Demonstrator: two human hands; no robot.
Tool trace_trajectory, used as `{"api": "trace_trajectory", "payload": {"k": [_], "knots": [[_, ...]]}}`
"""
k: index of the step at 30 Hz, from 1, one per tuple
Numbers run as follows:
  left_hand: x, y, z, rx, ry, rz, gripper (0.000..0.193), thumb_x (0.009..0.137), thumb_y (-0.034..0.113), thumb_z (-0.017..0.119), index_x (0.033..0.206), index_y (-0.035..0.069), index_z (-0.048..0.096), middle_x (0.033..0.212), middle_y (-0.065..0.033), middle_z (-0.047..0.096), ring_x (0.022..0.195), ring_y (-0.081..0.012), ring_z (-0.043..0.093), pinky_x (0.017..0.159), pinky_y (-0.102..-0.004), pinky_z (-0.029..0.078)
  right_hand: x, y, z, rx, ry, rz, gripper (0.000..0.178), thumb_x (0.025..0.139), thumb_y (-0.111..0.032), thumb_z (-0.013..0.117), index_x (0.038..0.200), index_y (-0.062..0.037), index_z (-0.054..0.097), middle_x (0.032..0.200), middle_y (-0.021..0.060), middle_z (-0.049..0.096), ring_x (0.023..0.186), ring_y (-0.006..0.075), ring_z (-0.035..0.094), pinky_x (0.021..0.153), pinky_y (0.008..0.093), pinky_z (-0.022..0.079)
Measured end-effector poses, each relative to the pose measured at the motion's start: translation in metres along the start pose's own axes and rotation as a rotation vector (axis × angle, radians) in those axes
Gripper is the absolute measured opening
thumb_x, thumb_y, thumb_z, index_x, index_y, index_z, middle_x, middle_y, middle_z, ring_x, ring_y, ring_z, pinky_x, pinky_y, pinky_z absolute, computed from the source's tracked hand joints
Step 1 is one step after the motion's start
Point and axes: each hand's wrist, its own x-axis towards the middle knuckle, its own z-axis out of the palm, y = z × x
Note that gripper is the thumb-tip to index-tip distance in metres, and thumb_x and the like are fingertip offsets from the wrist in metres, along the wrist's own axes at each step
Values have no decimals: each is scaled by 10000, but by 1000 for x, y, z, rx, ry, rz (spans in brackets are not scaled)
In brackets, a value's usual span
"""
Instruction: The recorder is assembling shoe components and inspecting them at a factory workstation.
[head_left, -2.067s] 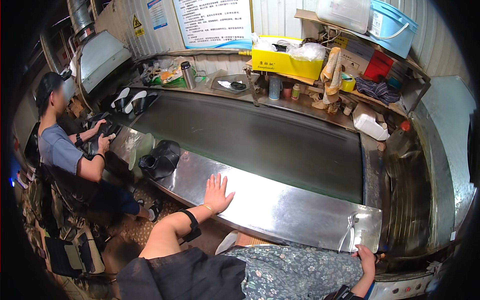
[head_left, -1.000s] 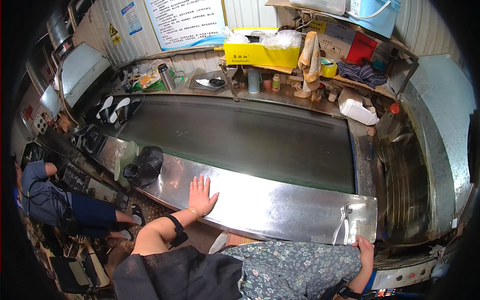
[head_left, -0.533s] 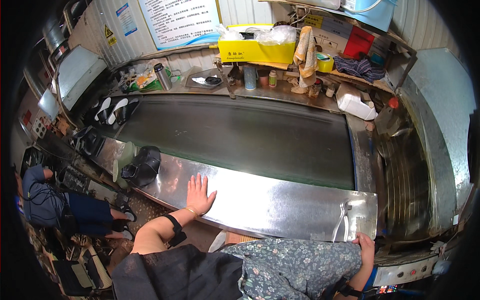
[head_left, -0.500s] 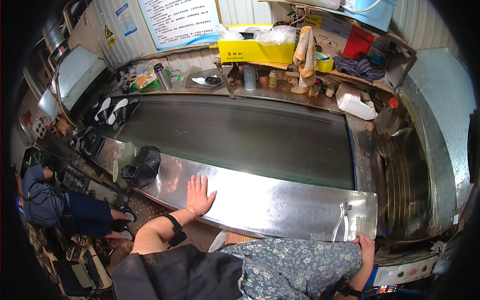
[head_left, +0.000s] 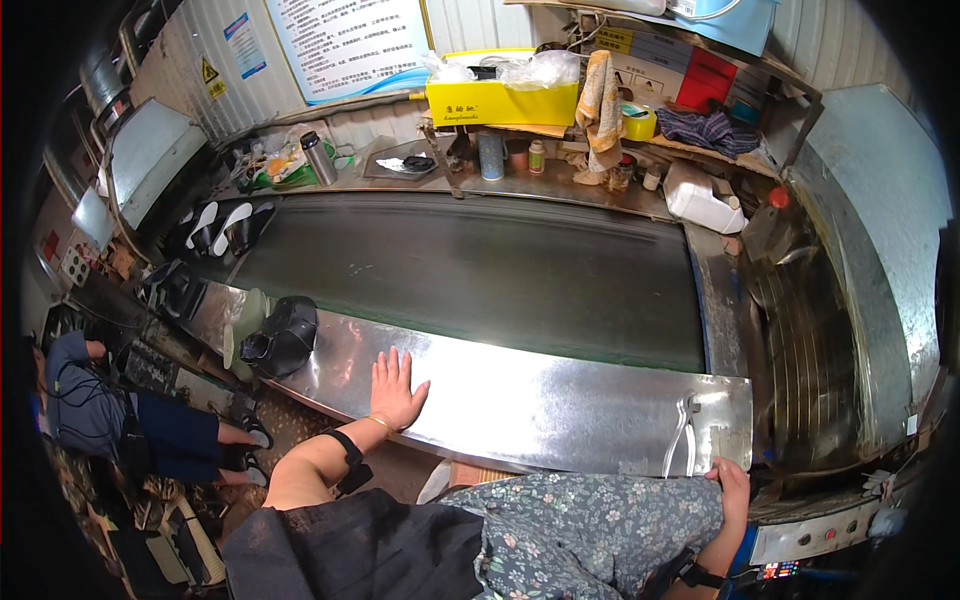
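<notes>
My left hand point(head_left: 399, 391) lies flat on the shiny metal ledge point(head_left: 510, 400), fingers stretched and holding nothing. At the ledge's near right corner, my right hand point(head_left: 733, 487) rests with its fingers loosely bent at the edge and nothing visible in them. Close to it lies a pale, bent strip-like thing point(head_left: 681, 440) on the metal. A black shoe-like item point(head_left: 284, 338) and a pale green one point(head_left: 243, 325) stand on the ledge left of my left hand. Beyond the ledge runs a wide dark belt point(head_left: 480, 270).
Black sandals with white insoles point(head_left: 235, 228) lie at the belt's far left. Behind it, a shelf carries a steel flask point(head_left: 318, 160), a yellow box point(head_left: 503, 102), a hanging towel point(head_left: 600, 110) and a white jug point(head_left: 702, 198). Another person point(head_left: 140, 420) stands at the left.
My view has shifted slightly. Both hands stay in the same places on the ledge, and the shoes beside them have not moved.
</notes>
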Motion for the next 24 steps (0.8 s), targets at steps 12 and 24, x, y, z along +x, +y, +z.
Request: {"api": "trace_trajectory", "payload": {"k": [12,24], "knots": [[0,-1,2,13,-1,3,772,937,518,481,1505,21,320,1589,-264,198,1467,-456,158,1200,-529,121,5,15,-2,47,1,-32,391,1012,-304,554,1155,49,643,838,56,687,832,129,601,843,278,453],[1,1,-1,22,-13,1,774,941,521,478,1510,24,310,1588,-268,194,1466,-455,161,1201,-526,121,3,8,0,20,10,-19,360,1019,-283,544,1154,34,648,835,56,684,829,129,602,845,271,451]]}}
